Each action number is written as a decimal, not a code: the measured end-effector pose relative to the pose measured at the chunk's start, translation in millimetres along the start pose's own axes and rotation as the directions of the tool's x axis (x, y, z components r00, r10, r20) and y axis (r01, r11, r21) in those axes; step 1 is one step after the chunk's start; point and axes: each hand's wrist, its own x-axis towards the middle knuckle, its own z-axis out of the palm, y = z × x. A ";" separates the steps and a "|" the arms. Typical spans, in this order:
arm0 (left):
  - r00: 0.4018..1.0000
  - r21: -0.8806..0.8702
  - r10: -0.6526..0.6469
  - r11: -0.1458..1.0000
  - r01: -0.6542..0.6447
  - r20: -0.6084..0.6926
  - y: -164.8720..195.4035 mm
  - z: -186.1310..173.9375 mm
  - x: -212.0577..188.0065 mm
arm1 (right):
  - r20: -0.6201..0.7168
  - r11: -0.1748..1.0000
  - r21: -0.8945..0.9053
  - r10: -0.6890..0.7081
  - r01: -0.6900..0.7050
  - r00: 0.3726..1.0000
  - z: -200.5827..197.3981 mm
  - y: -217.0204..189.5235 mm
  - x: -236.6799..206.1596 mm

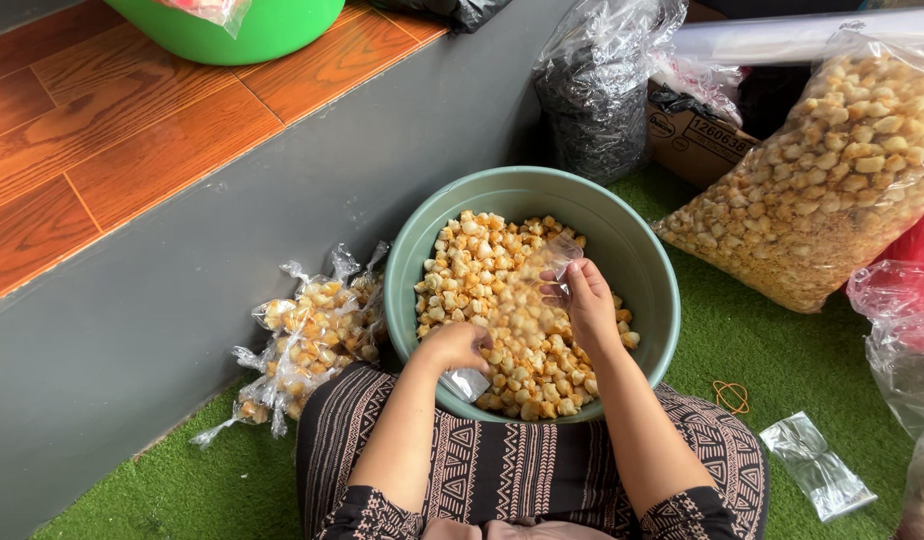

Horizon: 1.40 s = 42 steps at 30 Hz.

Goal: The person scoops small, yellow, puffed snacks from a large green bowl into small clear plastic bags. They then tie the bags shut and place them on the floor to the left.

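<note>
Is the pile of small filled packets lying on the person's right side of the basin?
No, the filled packets lie on the green mat to the left of the basin, beside the grey step.

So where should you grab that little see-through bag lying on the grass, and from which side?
Probably at either short end of the small clear bag, coming straight down from above. It lies flat and slanted on the green turf with nothing on it. The flat, slippery middle gives fingers little to pinch, while the crinkled ends stick up slightly. Both hands are busy at the bowl.

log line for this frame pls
left hand: scooping snacks | right hand: holds clear bag | over green bowl | filled bags beside
</note>
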 end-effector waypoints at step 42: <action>0.939 -0.855 0.107 0.391 -0.341 -0.326 29.3 29.0 15.9 | 0.052 0.764 -0.646 0.061 -0.013 0.997 16.9 15.3 -8.8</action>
